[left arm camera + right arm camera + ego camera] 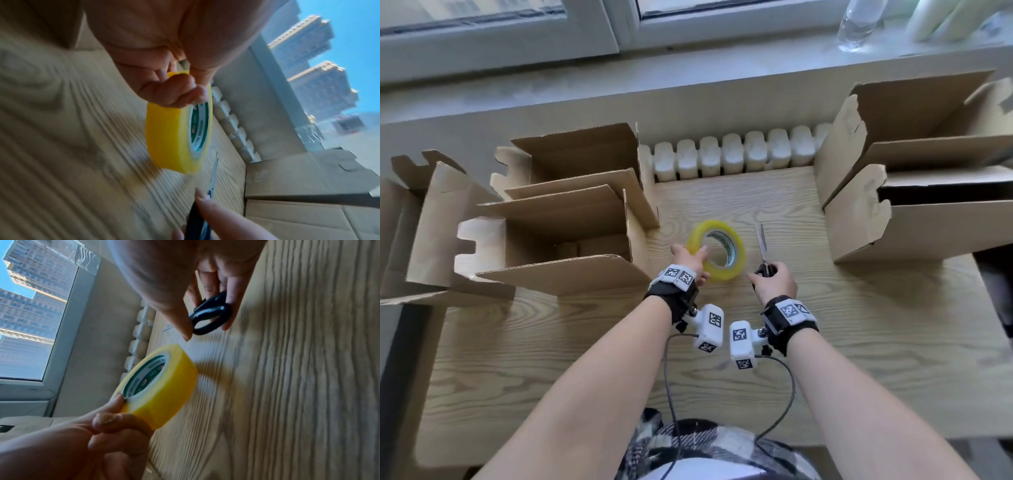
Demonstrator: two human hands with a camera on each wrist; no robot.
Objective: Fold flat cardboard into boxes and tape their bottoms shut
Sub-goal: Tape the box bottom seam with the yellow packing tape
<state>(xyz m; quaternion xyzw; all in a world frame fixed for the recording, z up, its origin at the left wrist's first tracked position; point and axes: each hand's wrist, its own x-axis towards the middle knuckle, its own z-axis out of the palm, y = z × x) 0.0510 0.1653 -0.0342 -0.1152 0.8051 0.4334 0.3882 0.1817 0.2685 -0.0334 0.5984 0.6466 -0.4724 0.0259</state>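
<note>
Wood-grain tabletop (859, 342) ringed by brown folded cardboard boxes (558, 236); left hand (688, 262) pinches yellow tape roll (717, 251), right hand (775, 281) grips black-handled scissors (763, 251), likely more taping ahead

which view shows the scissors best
The head view: the scissors show whole, blades pointing away, black handles in the right hand. The right wrist view shows only the black handle loops between the fingers. The left wrist view shows a thin blade edge and part of the handle.
</note>
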